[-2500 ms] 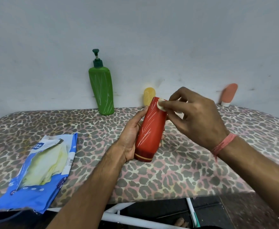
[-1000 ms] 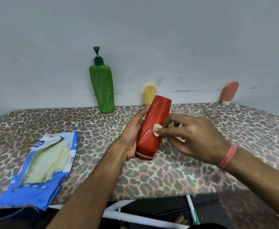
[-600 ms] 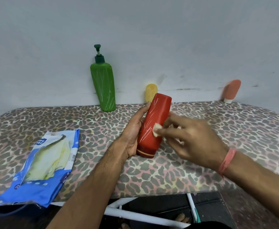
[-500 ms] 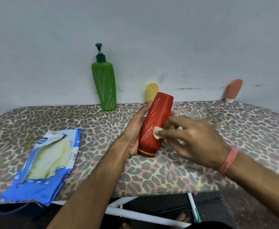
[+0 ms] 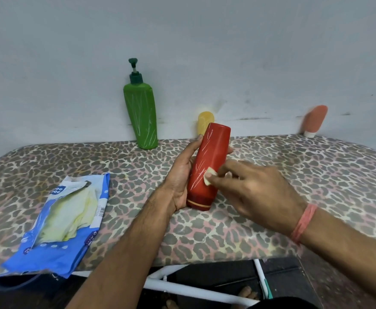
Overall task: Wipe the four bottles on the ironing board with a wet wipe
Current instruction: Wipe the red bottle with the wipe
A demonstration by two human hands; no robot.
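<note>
Your left hand (image 5: pixel 180 181) has its grip wrapped around the red bottle (image 5: pixel 209 166) at the centre of the frame, thumb up along its left side and fingertips showing past its right edge, holding it tilted with its cap end down on the ironing board (image 5: pixel 294 175). Your right hand (image 5: pixel 256 192) comes in from the lower right with a narrow grip, its fingers pinching a small folded wet wipe (image 5: pixel 209 175) and pressing it against the front of the red bottle, about halfway down. A pink band (image 5: pixel 303 221) circles your right wrist. Along the wall at the far edge of the board, the green pump bottle (image 5: pixel 141 117) stands upright left of centre, the yellow bottle (image 5: pixel 205 124) sits just behind the top of the red one and is partly hidden by it, and the pink bottle (image 5: pixel 314 120) leans on its white cap at the upper right, well apart from the others. At the lower left of the frame, the blue wipes packet (image 5: pixel 57 230) lies flat on the leopard-print cover with its flap torn open, pale wipes showing inside. White frame tubing (image 5: pixel 182 288) shows below the board's near edge.
</note>
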